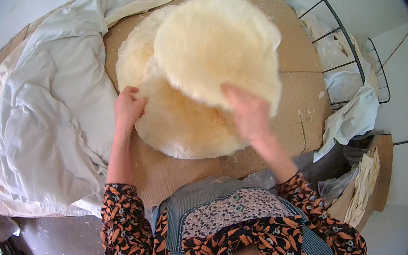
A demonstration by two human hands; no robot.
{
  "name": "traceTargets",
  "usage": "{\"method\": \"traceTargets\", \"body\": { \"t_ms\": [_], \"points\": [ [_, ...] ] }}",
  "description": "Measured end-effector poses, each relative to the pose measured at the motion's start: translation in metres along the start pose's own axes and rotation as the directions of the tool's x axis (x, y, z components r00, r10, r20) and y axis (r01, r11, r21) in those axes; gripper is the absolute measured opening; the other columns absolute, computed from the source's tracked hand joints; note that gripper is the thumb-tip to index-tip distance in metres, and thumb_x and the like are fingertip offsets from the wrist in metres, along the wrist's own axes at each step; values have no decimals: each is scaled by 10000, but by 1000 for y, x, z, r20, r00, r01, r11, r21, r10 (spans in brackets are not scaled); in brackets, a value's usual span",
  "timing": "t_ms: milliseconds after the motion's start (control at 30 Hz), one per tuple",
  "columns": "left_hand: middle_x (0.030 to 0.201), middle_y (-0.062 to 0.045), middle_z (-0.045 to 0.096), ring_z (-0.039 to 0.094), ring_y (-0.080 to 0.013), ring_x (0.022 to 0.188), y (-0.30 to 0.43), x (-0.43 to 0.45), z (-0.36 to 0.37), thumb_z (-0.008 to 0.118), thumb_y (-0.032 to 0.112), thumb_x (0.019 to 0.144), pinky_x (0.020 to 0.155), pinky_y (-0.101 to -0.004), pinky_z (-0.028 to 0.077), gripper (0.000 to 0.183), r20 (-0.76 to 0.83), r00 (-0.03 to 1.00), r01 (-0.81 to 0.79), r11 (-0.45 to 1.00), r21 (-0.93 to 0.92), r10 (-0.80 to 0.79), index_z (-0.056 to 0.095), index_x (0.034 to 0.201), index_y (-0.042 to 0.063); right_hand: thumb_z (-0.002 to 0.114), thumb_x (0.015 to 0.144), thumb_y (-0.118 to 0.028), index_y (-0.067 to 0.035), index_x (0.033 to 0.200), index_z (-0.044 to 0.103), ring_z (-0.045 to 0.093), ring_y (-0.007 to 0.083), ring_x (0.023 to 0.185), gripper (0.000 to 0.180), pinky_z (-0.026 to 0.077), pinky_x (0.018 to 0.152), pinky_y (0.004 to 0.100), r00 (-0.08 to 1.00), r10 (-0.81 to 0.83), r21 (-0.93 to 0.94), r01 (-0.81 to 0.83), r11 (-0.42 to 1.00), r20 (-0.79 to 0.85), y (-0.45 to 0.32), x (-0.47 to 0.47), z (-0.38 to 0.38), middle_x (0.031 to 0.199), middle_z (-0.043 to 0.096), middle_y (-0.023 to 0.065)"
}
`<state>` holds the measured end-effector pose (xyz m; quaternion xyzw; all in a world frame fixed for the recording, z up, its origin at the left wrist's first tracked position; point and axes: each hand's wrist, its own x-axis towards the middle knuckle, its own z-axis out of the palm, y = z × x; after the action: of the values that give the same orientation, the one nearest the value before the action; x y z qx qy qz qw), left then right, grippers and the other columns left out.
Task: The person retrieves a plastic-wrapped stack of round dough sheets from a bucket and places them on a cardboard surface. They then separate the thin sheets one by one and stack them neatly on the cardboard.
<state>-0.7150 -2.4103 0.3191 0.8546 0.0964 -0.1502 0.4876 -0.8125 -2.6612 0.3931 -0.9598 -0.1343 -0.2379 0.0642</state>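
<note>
Two round, cream-coloured pads of fluffy fibre lie overlapped in front of me. The lower pad (172,124) has a tan middle and a thin, wispy rim. Over its upper right part lies the upper pad (215,42), paler and dense. My left hand (129,107) is at the lower pad's left rim, with thumb and fingers bent around the edge. My right hand (249,111) is blurred, over the near edge of the upper pad; its thumb side rests against the fluffy surface. What its fingers hold is hidden.
Flattened cardboard (179,174) covers the work table. A rumpled white cloth (56,121) spreads over the left side. To the right stands a black metal rack (343,27) with white cloth and plastic. A cardboard box (386,167) with cream material stands below it.
</note>
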Motion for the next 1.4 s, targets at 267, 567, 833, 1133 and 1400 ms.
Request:
{"method": "traceTargets", "body": {
  "t_ms": [267, 567, 833, 1133, 1400],
  "points": [
    [644, -90, 561, 563, -166, 602, -21, 7, 7, 659, 134, 612, 571, -282, 458, 349, -100, 946, -301, 950, 80, 308, 564, 910, -22, 501, 642, 74, -76, 949, 580, 613, 248, 801, 351, 501, 660, 312, 990, 119, 242, -135, 961, 81, -17, -42, 34, 928, 620, 98],
    [606, -36, 535, 530, -124, 519, -19, 1, 9, 656, 165, 670, 441, -227, 432, 256, 104, 994, 25, 892, -451, 25, 563, 805, -32, 469, 701, 9, -84, 939, 571, 616, 235, 776, 275, 497, 619, 300, 985, 110, 181, -133, 974, 133, -42, -47, 43, 928, 621, 85],
    [778, -88, 591, 583, -153, 631, -25, -43, 43, 518, 93, 784, 522, -264, 485, 197, 358, 934, 223, 760, -610, 13, 535, 920, -48, 530, 698, -54, -72, 991, 532, 601, 242, 823, 294, 491, 623, 311, 994, 61, 228, -79, 970, 88, -58, -50, 48, 981, 593, 95],
    [1181, -182, 454, 523, -259, 1006, -21, -55, 43, 490, 135, 845, 819, -358, 460, 481, 470, 869, 354, 466, -811, 157, 281, 1235, -52, 612, 669, -97, -50, 961, 585, 581, 260, 681, 297, 462, 622, 354, 738, 278, 129, -441, 888, 614, -19, -28, 70, 786, 613, 108],
    [1200, -153, 447, 507, -229, 1007, -42, -52, 43, 539, 164, 828, 852, -323, 420, 606, 377, 906, 200, 590, -782, 193, 220, 1294, -57, 577, 746, -123, 19, 907, 587, 593, 154, 619, 215, 475, 567, 290, 813, 540, 455, -574, 681, 218, 66, 115, -124, 734, 621, 95]
  ]
}}
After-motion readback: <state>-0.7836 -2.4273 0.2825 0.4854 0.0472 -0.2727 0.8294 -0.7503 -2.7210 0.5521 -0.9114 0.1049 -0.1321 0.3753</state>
